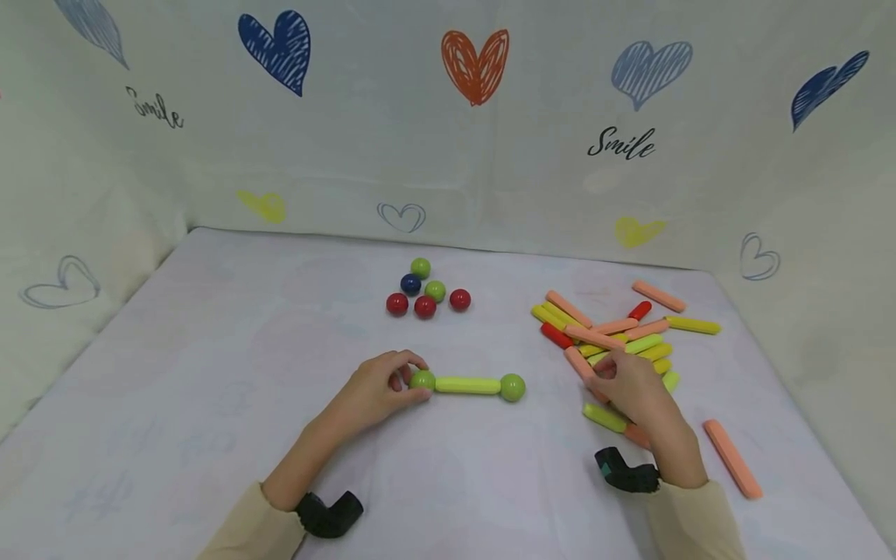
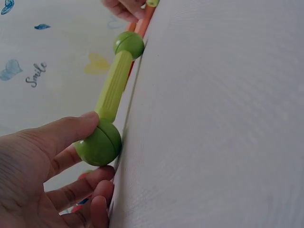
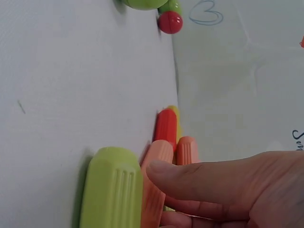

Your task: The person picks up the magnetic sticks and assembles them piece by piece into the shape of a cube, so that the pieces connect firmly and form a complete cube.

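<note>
A light green rod lies on the table with a green ball at its left end and another green ball at its right end. My left hand holds the left ball between thumb and fingers; in the left wrist view the thumb lies where ball and rod meet. Over the pile of rods at the right, my right hand pinches a salmon-orange rod. The right wrist view shows the thumb pressed on that rod, with the other fingers partly hidden behind it.
Red, green and blue balls sit in a group at the back centre. Orange, yellow, red and green rods lie heaped at the right. A single orange rod lies nearer the right edge. A printed cloth hangs behind the table.
</note>
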### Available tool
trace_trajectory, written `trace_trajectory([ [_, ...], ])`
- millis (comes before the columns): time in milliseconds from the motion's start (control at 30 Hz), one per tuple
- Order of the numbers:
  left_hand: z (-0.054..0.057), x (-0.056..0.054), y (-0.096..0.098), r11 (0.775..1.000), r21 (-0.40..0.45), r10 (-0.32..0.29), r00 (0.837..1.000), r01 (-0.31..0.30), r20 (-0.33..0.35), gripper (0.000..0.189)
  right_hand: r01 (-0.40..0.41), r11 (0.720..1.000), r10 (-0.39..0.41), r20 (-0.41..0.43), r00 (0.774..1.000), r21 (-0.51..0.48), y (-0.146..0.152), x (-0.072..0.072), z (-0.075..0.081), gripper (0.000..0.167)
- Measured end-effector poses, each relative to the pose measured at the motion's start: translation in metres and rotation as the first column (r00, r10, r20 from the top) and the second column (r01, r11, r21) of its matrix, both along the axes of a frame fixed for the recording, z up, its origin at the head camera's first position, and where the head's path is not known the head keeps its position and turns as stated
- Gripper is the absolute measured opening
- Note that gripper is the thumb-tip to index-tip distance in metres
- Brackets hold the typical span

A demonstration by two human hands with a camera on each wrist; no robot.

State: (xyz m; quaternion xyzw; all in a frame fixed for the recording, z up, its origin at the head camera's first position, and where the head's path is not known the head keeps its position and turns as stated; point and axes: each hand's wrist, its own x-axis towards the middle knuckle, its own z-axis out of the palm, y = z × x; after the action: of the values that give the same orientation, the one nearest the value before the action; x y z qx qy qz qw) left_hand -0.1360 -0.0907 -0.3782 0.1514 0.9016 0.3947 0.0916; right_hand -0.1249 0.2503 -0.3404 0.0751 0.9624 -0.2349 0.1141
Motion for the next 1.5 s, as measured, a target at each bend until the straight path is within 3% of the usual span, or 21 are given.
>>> trace_trajectory([
  [400,-0.002,0.001,-0.001,1.000,0.010,-0.009,1.000,0.009,-0.004,0.028,-0.048,0.995,0.047,0.009,0.999,0.089,-0.005,-0.002,-0.005,0.026],
  [767,-0.002,0.002,-0.001,1.000,0.017,-0.009,1.000,0.009,-0.012,0.027,-0.020,0.999,0.020,-0.005,1.000,0.035,-0.007,0.001,0.000,0.025],
  [1133,0.000,0.001,-0.001,1.000,0.016,-0.018,1.000,0.018,-0.017,0.028,-0.052,0.999,0.051,-0.061,0.997,-0.016,-0.009,0.002,0.006,0.034],
  [1267,-0.001,0.001,-0.001,1.000,0.016,-0.017,1.000,0.017,-0.010,0.028,-0.046,0.996,0.040,-0.077,0.996,-0.075,-0.011,0.002,0.007,0.031],
  [1367,-0.001,0.001,-0.001,1.000,0.012,-0.016,1.000,0.016,-0.008,0.029,-0.042,0.982,0.023,-0.103,0.994,-0.183,-0.014,0.002,0.008,0.033],
  [1500,-0.001,0.000,-0.001,1.000,0.009,-0.018,1.000,0.018,-0.011,0.029,-0.060,0.924,0.005,-0.146,0.989,-0.377,-0.023,0.002,0.005,0.038],
])
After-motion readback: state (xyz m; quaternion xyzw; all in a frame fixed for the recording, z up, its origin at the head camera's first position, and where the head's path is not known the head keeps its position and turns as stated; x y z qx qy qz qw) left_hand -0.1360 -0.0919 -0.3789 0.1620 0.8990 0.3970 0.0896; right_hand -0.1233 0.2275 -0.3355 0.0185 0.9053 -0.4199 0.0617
